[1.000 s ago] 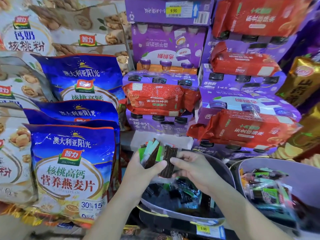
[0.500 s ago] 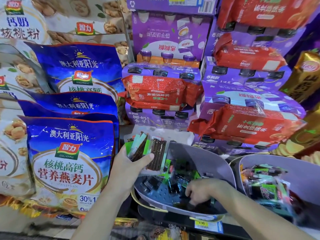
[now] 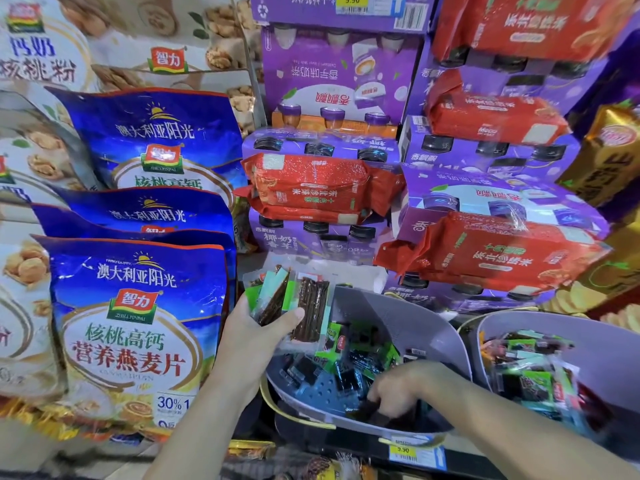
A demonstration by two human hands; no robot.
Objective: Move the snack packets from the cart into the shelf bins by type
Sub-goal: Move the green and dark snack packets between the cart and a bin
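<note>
Grey plastic bin (image 3: pixel 408 323) is sitting at the shelf front in the head view, tilting toward the camera and holding a loose pile of dark and green snack packets (image 3: pixel 356 362) on its perforated floor. Left hand (image 3: pixel 254 332) is hovering at the bin's left rim, thumb and fingers clamping a fanned bundle of packets (image 3: pixel 294 303): brown sticks in clear wrap plus green-backed ones, held upright above the pile. Right hand (image 3: pixel 398 386) is reaching down into the bin's near side, fingers curling into the dark packets there; can't tell whether it is actually gripping one. Second grey bin (image 3: pixel 512 330) is standing just beside it on the right, also carrying mixed packets. Blue oatmeal bags (image 3: pixel 138 306) are leaning to the left of the hands. Red rice packs (image 3: pixel 311 188) and purple drink boxes (image 3: pixel 339 81) are sitting stacked behind the bins. Yellow price tag (image 3: pixel 403 450) reading 9.90 is showing on the shelf edge below the first bin.
</note>
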